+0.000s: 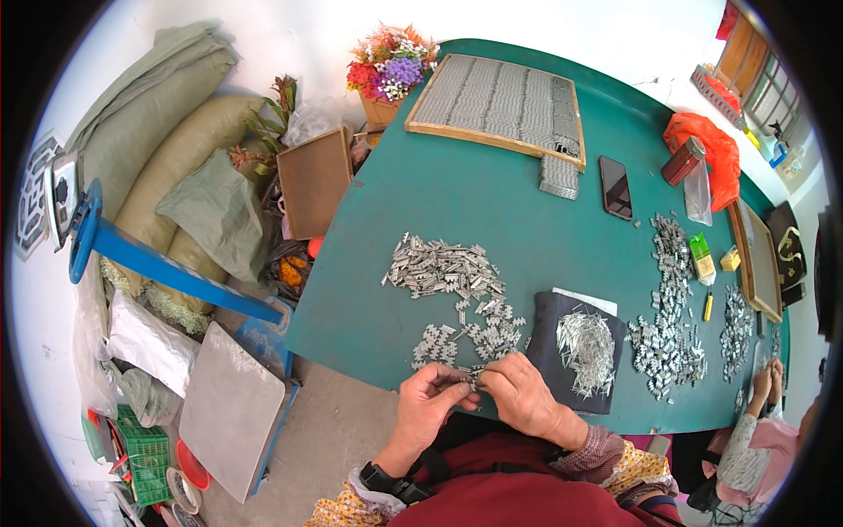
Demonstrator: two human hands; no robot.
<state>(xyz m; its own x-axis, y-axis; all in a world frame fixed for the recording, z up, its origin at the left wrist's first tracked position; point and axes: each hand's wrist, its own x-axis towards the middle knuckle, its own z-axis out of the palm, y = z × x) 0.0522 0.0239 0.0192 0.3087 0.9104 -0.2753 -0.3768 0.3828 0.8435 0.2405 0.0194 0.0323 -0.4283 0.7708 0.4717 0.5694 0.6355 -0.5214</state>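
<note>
My left hand [428, 406] pinches a small grey metal piece [474, 381] between thumb and fingers at the table's near edge. Closed against it, my right hand [527, 397] has its fingertips on the same spot; anything thin in them is too small to make out. Just beyond my hands lie notched metal pieces [492, 331], with a heap of longer metal pieces [443, 268] farther off. Right of my right hand, a pile of thin silvery pins [587, 353] rests on a dark cloth [549, 329].
Across the green table [351, 303] are a wood-framed tray [492, 101] of metal strips, a phone [616, 188], a red-brown can [683, 162] and more metal pieces [669, 342]. At right, a person's hands [768, 384] work. A blue platform scale [233, 413] stands left.
</note>
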